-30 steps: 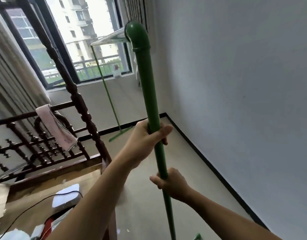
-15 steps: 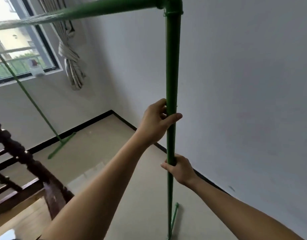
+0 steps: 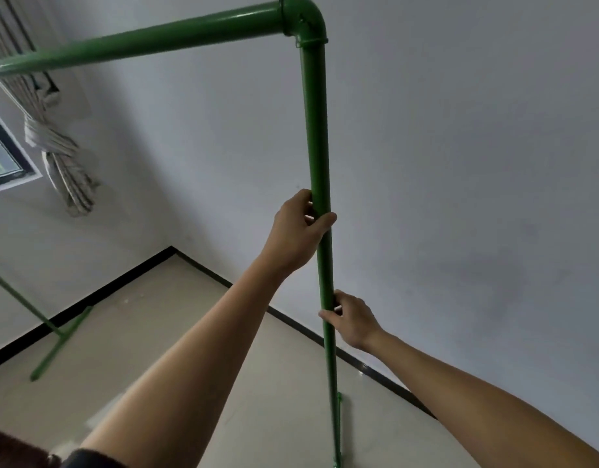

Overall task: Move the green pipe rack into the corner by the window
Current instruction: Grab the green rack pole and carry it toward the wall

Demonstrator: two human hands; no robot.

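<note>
The green pipe rack (image 3: 316, 130) stands in front of me, its near upright post rising to an elbow joint and a top bar running off to the left. My left hand (image 3: 300, 228) grips this post at mid height. Lower down, my right hand (image 3: 350, 319) holds the same post from the right side. The rack's far leg and floor foot (image 3: 60, 342) rest near the wall under the window (image 3: 2, 153). The near foot (image 3: 338, 430) sits on the floor close to the right wall.
A grey wall with a black skirting board (image 3: 365, 366) runs along the right. A tied-back curtain (image 3: 63, 163) hangs beside the window at the left. The room corner (image 3: 171, 248) lies between them, with beige floor (image 3: 156, 332) in front. A dark edge shows at bottom left.
The view has swung right, away from the wooden bed frame and window toward the wall and corner. The near post now stands closer to the right wall. Both hands have kept their hold.
</note>
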